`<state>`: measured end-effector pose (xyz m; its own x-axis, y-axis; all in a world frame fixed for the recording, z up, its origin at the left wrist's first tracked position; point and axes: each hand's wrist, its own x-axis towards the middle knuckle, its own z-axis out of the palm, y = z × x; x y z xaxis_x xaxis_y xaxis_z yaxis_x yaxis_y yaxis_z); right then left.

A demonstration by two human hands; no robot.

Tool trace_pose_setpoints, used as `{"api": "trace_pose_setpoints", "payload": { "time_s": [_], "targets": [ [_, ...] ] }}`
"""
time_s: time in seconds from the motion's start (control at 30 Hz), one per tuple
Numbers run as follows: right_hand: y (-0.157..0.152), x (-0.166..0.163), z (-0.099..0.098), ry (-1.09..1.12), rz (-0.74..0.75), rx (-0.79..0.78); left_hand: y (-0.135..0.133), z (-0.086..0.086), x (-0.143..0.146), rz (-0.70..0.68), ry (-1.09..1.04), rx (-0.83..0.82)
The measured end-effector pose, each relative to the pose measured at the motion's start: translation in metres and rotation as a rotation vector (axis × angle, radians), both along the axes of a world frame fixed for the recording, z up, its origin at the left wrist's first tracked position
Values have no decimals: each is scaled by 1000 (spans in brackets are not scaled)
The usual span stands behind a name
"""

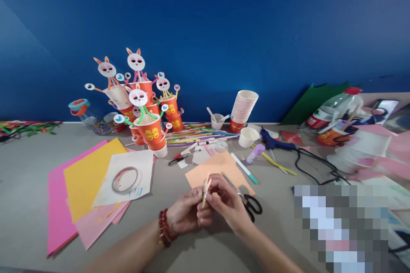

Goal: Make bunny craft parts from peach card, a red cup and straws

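My left hand (191,210), with a red beaded bracelet (164,228) at the wrist, pinches a small paper cutout (204,193). The cutout is turned nearly edge-on; green shows along it, and narrow orange tips stick up at the top. From the other side, the closed fingers of my right hand (228,204) grip the same piece, partly hiding it. Black-handled scissors (253,205) lie just beyond my right hand, their blades over a sheet of light orange paper (208,170). A teal-capped marker (244,168) rests at that sheet's right edge.
At the back left stand red paper cups (150,133) bearing rabbit faces. Coloured paper sheets (59,196) and a tape roll (114,182) lie left. A cup stack (245,108), purple glue stick (255,154), blue glue gun (275,140) with black cord, and plastic bottle (333,108) are farther back.
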<state>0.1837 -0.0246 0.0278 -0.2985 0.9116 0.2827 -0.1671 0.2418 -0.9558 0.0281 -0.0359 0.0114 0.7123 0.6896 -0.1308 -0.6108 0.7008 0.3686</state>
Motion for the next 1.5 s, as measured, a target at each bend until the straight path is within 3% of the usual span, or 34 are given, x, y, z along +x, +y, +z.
{"api": "trace_pose_setpoints", "payload": {
  "time_s": [0.27, 0.57, 0.83, 1.0, 1.13, 1.23, 1.37, 1.5],
  "targets": [
    [-4, -1, 5, 169, 76, -316, -2, -1, 3, -18, 38, -19],
    [-3, -1, -8, 256, 90, -519, -2, -3, 10, 75, 85, 21],
    [-3, -1, 1, 268, 169, -486, -2, -8, 7, 52, 66, 0],
    [-2, 0, 3, 248, 105, -353, -3, -12, 4, 3, 60, -36],
    [0, 1, -6, 229, 115, -431, -1, -11, 7, 5, 99, -30],
    [6, 5, -11, 260, 70, -455, 5, -7, 9, 130, 202, 13],
    [19, 13, -10, 196, -193, -341, 16, -1, 5, 404, 397, 131],
    [26, 16, -9, 155, -224, -361, 24, 4, -2, 560, 652, 304]
  ]
}}
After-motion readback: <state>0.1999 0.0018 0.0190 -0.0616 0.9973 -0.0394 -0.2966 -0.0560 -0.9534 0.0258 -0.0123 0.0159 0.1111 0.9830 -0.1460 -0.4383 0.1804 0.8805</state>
